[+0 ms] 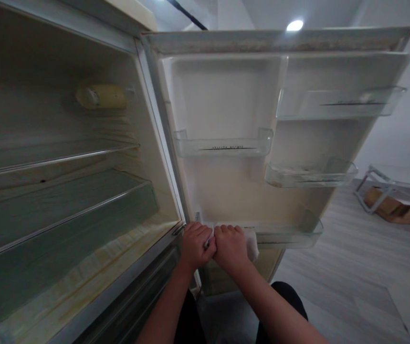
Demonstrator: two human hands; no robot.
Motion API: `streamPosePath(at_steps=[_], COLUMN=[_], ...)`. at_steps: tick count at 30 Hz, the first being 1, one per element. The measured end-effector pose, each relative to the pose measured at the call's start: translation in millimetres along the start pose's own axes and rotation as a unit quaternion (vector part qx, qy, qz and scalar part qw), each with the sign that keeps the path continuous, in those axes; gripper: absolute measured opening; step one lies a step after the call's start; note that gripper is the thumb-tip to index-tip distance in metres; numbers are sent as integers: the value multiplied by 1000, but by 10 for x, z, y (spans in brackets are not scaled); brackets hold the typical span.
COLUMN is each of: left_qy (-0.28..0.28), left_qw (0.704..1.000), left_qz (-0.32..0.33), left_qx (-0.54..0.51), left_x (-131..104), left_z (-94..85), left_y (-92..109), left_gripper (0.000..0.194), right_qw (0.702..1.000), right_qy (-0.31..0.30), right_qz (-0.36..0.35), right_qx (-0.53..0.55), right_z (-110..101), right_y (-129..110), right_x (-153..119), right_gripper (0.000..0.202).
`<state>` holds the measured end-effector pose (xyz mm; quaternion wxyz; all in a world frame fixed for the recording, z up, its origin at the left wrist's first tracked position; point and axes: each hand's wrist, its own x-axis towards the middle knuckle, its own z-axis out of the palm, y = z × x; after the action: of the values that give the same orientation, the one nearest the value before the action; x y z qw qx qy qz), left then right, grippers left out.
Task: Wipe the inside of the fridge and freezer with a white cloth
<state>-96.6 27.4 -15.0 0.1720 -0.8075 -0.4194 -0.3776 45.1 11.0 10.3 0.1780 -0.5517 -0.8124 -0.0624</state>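
My left hand (195, 244) and my right hand (230, 246) are side by side at the lower edge of the open fridge door (226, 191), both closed. A white cloth (251, 243) bunches out beside my right hand, which grips it. Something small and pale shows between my left thumb and fingers, too hidden to name. Both hands are in front of the lowest door shelf (290, 239), close to the hinge side of the fridge body.
The stained fridge interior (100, 248) with glass shelves (65, 157) and a yellowish lamp cover (102, 97) fills the left. Clear door shelves (226, 145) jut out. A metal-legged table (401, 174) and brown cardboard (398, 210) stand right, on the floor (341, 263).
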Motion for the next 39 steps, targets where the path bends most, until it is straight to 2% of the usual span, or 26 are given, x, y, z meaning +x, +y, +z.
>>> streamPosePath(at_steps=[22, 30, 39], left_qy=[9, 37, 38], left_qw=[1000, 999, 999], left_qz=[0, 13, 11], left_qx=[-6, -19, -24], left_x=[-22, -26, -26], left_z=[-3, 26, 23], left_y=[-5, -24, -7], left_gripper=[28, 25, 25], right_qw=[999, 999, 999], right_qy=[34, 38, 44], right_qz=[0, 5, 3], right_qx=[4, 5, -1], right_z=[51, 76, 102], right_y=[-16, -36, -23], right_x=[-15, -13, -21], right_gripper=[14, 13, 11])
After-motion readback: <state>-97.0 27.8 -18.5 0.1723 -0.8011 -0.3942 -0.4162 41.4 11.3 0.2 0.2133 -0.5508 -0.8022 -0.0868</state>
